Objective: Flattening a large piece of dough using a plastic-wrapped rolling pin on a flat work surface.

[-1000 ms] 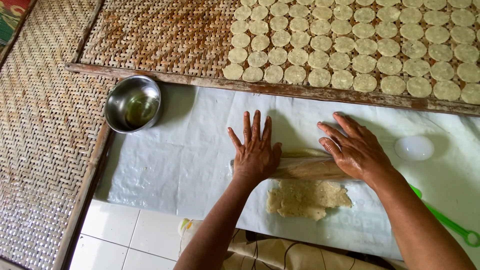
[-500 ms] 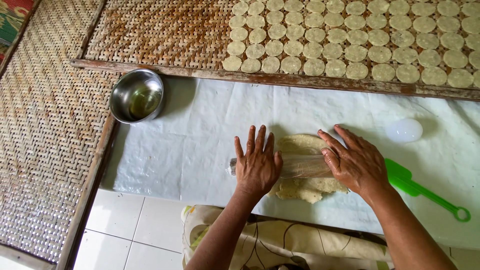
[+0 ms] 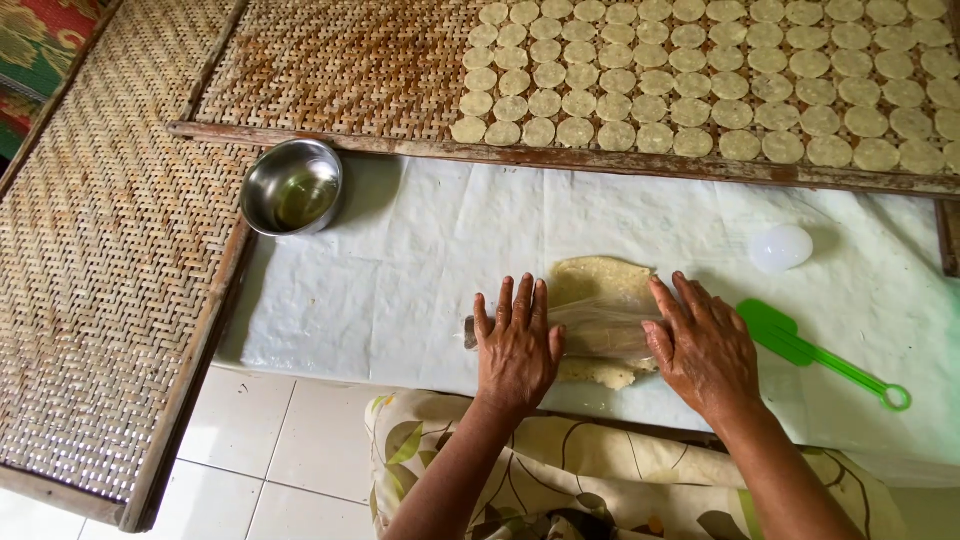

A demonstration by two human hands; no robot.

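Your left hand (image 3: 517, 345) and right hand (image 3: 703, 345), fingers spread flat, press the plastic-wrapped rolling pin (image 3: 600, 332) onto the dough sheet (image 3: 600, 280), lower centre.

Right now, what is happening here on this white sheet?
A person is rolling out a flat piece of pale dough on a white sheet. Both palms press flat on a rolling pin wrapped in clear plastic: the left hand on one end, the right hand on the other. A green spatula and a small white round cup lie to the right, a steel bowl to the left. Above, a woven tray holds rows of round dough discs.
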